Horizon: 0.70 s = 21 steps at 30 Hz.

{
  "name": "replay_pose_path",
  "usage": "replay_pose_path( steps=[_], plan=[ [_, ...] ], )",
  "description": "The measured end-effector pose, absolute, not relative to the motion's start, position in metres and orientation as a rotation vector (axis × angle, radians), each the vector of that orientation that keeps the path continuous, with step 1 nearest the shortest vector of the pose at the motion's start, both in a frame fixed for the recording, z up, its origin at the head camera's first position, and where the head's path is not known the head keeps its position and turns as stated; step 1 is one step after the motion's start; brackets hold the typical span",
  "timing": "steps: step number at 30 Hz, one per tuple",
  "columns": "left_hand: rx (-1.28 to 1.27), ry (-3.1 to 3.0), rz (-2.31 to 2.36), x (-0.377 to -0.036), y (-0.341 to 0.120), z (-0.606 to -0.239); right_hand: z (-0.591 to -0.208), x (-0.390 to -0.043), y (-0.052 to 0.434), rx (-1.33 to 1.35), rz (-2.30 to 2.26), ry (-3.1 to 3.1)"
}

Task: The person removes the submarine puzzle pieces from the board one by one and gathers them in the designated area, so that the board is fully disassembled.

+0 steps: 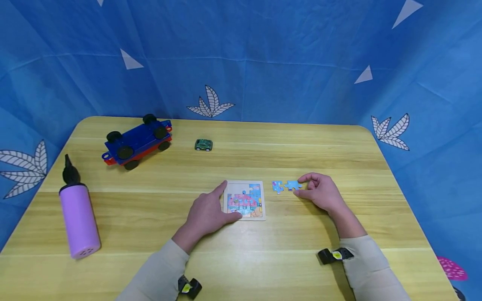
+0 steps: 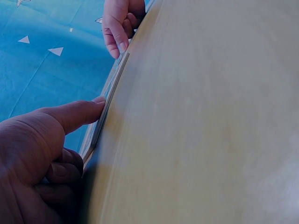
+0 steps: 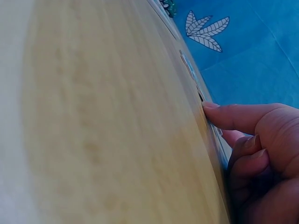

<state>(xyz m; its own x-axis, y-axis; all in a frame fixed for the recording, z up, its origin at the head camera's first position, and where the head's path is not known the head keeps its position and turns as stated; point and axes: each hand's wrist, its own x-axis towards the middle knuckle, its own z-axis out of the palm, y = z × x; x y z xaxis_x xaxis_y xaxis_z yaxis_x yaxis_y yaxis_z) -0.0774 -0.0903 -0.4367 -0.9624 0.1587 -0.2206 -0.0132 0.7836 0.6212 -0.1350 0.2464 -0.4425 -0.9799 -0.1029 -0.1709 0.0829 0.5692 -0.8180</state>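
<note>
I judge the small square jigsaw puzzle board (image 1: 244,200) nearly filled: my left hand (image 1: 206,214) steadies it, forefinger straight, my right hand (image 1: 321,193) pinches one blue loose puzzle piece (image 1: 292,185), another blue piece (image 1: 278,186) waits beside.

place: staged play booth | cues: blue leaf-print backdrop (image 1: 241,58); wooden table (image 1: 241,259); toy truck (image 1: 137,141)

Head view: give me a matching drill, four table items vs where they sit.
Items:
1. purple pump
2. small green car
3. puzzle board
4. loose blue piece

Places:
A. at the right hand fingertips
B. under the left hand
C. near left edge of the table
D. far side, right of the blue wheeled toy

Pairs: 1-C, 2-D, 3-B, 4-A
</note>
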Motion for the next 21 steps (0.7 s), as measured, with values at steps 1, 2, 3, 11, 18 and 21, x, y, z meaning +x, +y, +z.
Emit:
replay_pose_path(
  steps=[1,2,3,11,18,21],
  plan=[
    [0.112,2.715,0.949,-0.0773,-0.0904,-0.4371,-0.4421,-0.1349,0.2463,-0.016,-1.371,2.598],
    [0.111,2.716,0.949,-0.0772,-0.0904,-0.4373,-0.4418,-0.1349,0.2462,-0.017,-1.37,2.594],
    [0.11,2.716,0.949,-0.0772,-0.0904,-0.4374,-0.4415,-0.1349,0.2462,-0.013,-1.371,2.591],
    [0.107,2.718,0.929,-0.0774,-0.089,-0.4375,-0.4395,-0.1336,0.247,0.011,-1.373,2.576],
    [0.085,2.717,0.915,-0.0781,-0.0892,-0.4358,-0.4417,-0.1305,0.2448,-0.008,-1.441,2.567],
    [0.085,2.714,0.918,-0.0781,-0.0895,-0.436,-0.4419,-0.1272,0.2412,0.005,-1.481,2.549]
  ],
)
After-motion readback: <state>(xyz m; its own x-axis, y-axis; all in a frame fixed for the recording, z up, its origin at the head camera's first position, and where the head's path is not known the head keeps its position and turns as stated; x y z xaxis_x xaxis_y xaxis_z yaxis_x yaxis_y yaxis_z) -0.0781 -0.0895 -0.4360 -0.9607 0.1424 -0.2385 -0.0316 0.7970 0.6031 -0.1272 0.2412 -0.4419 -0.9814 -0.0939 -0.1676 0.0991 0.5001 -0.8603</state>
